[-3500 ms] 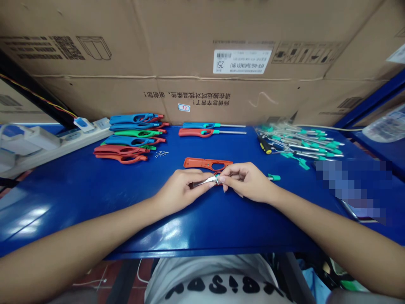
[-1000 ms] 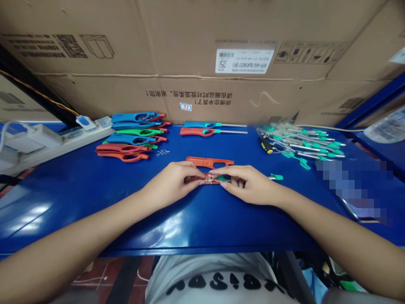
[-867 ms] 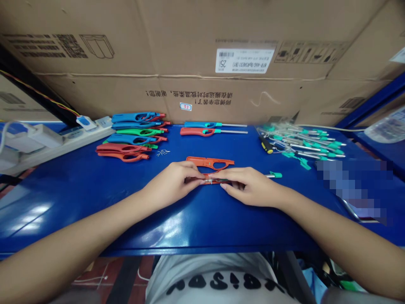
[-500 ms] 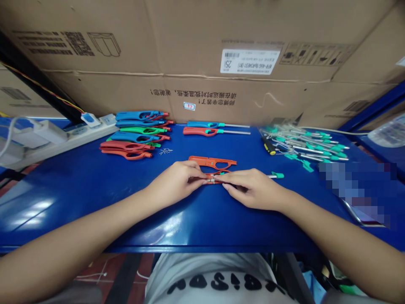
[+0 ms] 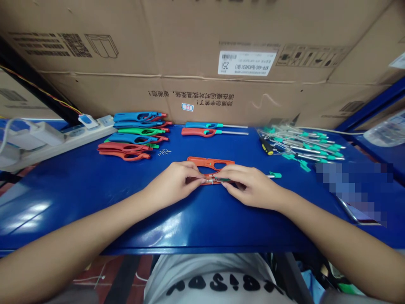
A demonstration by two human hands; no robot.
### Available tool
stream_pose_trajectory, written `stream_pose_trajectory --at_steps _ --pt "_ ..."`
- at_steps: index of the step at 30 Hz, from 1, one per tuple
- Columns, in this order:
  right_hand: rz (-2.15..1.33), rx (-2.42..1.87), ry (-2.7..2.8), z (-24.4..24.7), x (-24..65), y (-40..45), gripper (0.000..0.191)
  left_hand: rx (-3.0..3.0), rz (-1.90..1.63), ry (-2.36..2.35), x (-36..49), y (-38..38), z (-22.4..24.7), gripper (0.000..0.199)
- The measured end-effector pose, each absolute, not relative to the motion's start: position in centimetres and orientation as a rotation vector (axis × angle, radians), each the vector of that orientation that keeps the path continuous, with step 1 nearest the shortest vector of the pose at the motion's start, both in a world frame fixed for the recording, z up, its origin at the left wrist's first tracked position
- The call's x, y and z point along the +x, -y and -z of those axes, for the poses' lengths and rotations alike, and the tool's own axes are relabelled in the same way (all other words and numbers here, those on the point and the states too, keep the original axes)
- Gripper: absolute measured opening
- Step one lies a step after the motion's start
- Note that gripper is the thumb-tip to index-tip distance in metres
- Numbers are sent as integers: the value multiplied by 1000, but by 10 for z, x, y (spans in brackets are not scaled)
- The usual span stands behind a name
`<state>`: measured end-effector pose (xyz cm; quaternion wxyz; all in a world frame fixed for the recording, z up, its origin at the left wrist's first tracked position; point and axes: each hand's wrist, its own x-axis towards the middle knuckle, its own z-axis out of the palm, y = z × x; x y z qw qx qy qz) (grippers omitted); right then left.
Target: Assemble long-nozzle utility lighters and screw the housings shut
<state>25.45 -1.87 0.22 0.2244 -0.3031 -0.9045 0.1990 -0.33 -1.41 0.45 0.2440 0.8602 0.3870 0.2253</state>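
Between my hands, an orange shell half (image 5: 209,182) lies open side up on the blue table, with small metal parts inside. My left hand (image 5: 183,181) pinches its left end. My right hand (image 5: 249,185) has its fingers closed on the right part of the same shell. A metal rod with a teal tip (image 5: 275,175) sticks out to the right from behind my right hand. Just beyond my fingers lies another orange shell half (image 5: 210,163). The palms hide much of the held shell.
Blue, green and red handle shells (image 5: 136,137) are stacked at the back left beside small screws (image 5: 164,152) and a power strip (image 5: 79,133). Two lighters (image 5: 202,131) lie at back centre. Teal-tipped rods (image 5: 303,143) and a yellow-black screwdriver (image 5: 267,146) are at back right, before a cardboard box (image 5: 190,50).
The fingers of my right hand have shifted slightly on the shell, showing more of its inside. The whole view has moved a little.
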Motion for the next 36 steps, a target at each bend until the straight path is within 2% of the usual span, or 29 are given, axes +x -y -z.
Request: stream_pose_trajectory --at_steps 5,19,36 --pt "-320 -1027 2639 -5 259 15 21 2236 -649 -1124 -2 12 0 13" --pt "-566 -1076 2535 -3 258 11 9 2266 -617 -1116 -2 10 -1 10" --pt "-540 -1053 2505 0 260 8 6 2346 -657 -1118 -3 14 -7 15"
